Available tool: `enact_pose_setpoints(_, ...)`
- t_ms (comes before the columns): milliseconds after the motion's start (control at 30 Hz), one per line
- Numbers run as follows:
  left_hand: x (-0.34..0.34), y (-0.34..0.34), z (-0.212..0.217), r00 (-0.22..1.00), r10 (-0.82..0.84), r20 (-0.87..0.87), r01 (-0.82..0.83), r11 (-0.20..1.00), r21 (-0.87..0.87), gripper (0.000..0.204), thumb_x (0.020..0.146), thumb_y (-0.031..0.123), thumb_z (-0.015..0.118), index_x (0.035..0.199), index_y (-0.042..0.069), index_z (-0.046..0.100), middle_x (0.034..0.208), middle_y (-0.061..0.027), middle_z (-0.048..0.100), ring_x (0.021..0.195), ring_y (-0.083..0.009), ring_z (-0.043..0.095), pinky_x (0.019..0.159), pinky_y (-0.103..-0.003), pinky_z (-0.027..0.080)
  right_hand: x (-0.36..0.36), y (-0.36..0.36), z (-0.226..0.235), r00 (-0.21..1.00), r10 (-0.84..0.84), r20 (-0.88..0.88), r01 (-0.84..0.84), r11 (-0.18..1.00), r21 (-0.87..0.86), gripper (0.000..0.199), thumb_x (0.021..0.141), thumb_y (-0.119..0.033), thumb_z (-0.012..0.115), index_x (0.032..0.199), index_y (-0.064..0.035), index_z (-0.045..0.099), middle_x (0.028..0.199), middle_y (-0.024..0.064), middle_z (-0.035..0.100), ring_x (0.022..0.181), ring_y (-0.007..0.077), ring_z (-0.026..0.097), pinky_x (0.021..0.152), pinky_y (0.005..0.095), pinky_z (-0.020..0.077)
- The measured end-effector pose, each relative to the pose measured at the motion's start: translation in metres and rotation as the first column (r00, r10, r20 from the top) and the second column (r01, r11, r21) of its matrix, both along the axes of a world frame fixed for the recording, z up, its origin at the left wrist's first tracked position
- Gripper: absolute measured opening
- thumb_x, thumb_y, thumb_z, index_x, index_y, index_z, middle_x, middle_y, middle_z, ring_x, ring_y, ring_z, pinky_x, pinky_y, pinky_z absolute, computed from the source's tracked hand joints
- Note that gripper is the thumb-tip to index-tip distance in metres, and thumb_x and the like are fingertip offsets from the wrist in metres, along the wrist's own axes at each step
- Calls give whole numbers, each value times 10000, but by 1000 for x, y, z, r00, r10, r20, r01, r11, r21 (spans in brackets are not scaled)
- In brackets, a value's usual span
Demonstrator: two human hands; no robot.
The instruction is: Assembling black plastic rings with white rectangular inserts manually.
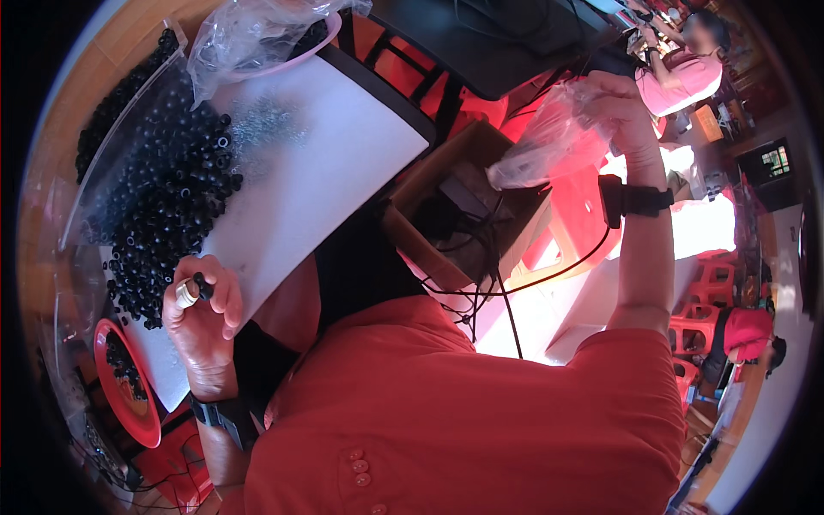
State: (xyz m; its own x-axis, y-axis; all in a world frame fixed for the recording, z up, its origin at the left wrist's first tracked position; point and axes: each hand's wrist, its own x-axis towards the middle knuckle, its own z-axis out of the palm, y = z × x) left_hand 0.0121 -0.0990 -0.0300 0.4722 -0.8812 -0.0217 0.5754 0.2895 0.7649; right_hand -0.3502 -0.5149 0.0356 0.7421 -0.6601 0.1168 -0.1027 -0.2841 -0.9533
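A small black ring-shaped piece [202, 286] sits pinched in the left hand [204, 311], whose fingers are curled shut on it beside a white-taped fingertip. The right hand [620, 116] is raised far to the right, its grip closed on a crumpled clear plastic bag [549, 142]. A white bench [326, 163] carries a heap of black rings [167, 197]; a red dish [129, 386] sits lower left, an open cardboard box [455, 215] beyond the edge. Another person in pink [682, 73] works in the background.
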Motion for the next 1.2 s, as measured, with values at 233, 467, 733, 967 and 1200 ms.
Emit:
enact_pose_setpoints(233, -11, 14, 17, 997, 81, 20, -81, 997, 13, 239, 860, 199, 591, 806, -18, 508, 646, -92, 441, 453, -199, 453, 326, -264, 325, 37, -3, 9, 995, 96, -11, -96, 995, -22, 93, 668, -24, 643, 689, -31, 553, 678, -31, 527, 669, 65, 506, 619, 235, 364)
enact_pose_setpoints(467, -6, 2, 8, 999, 22, 30, -23, 999, 27, 220, 859, 198, 574, 813, -11, 528, 640, -95, 460, 460, -199, 464, 357, -259, 314, 20, -8, 16, 972, -36, -231, -10, 981, -195, 72, 714, -29, 673, 776, -53, 645, 682, -41, 582, 610, 41, 521, 572, 207, 367)
enact_pose_setpoints(733, -4, 4, 4, 1000, 19, 18, -19, 1000, -5, 231, 859, 188, 613, 802, -17, 524, 648, -90, 445, 458, -197, 451, 330, -265, 331, 3, -21, -26, 935, -88, -343, 53, 993, -109, 94, 756, -4, 656, 840, -32, 625, 783, -15, 596, 706, 62, 562, 638, 211, 430)
enact_pose_setpoints(967, -2, 5, 2, 1000, -17, 25, 18, 1000, -20, 231, 871, 193, 622, 812, -11, 531, 665, -93, 451, 460, -195, 450, 328, -271, 340, -24, 13, -71, 518, -601, -609, -139, 643, -753, 402, 702, -107, 770, 1087, -90, 656, 988, 54, 662, 930, 213, 664, 812, 342, 527)
enact_pose_setpoints(1200, -4, 2, 2, 1000, 5, 9, -4, 1000, -13, 227, 868, 184, 621, 805, -11, 525, 666, -93, 451, 458, -195, 450, 327, -270, 336, -1, 31, -194, 593, -394, -702, -157, 799, -581, 360, 813, -190, 656, 1168, -129, 641, 1023, 142, 684, 954, 310, 677, 780, 419, 551)
